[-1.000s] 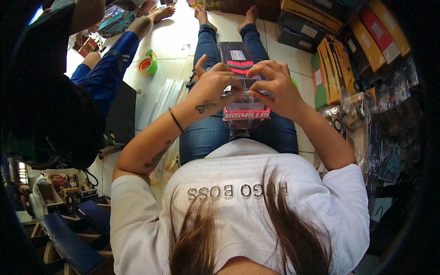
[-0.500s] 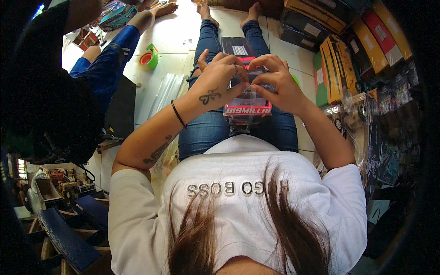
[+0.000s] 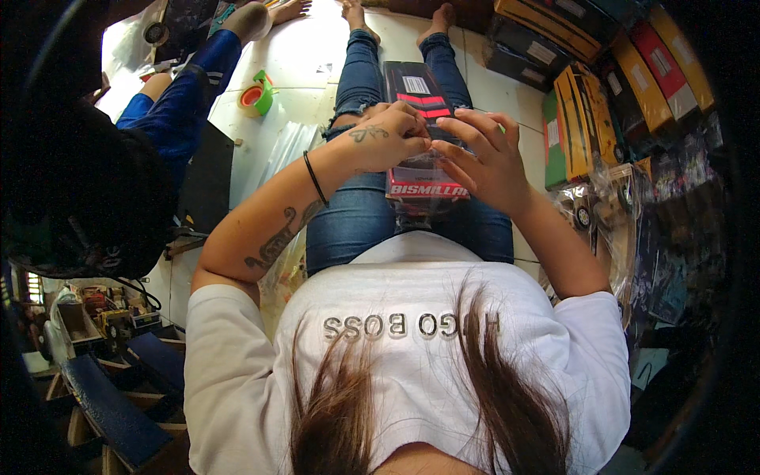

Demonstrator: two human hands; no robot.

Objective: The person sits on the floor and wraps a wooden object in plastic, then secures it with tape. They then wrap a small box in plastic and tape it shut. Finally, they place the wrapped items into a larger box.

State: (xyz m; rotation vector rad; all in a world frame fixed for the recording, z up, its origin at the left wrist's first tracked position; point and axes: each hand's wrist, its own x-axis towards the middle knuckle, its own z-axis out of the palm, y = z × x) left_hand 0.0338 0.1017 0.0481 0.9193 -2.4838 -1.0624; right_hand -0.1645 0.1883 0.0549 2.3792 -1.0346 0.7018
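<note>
A long black toy truck [image 3: 412, 85] with red stripes lies lengthwise between my thighs, its red end panel [image 3: 427, 191] towards me. Clear plastic glints over its middle, close to my fingers. My left hand [image 3: 392, 127] is bent over the truck's left side, fingers curled in and thumb against them; whatever they pinch is too small or hidden to make out. Opposite it, my right hand [image 3: 484, 154] hovers over the right side with its fingers spread, the tips close to the left hand's. Both hands cover part of the truck's middle.
A green tape dispenser [image 3: 257, 95] with an orange roll sits on the white tiled floor, left of my legs. Clear plastic sheets [image 3: 289, 162] lie beside my left thigh. Wrapped toy trucks [image 3: 582, 119] are stacked at right. Another person's blue-clad leg [image 3: 186, 99] extends at left.
My left hand has turned and its fingers have curled in more. The right hand's fingers have opened out from a pinch. The other person's leg has shifted, and a dark wheeled object shows at upper left.
</note>
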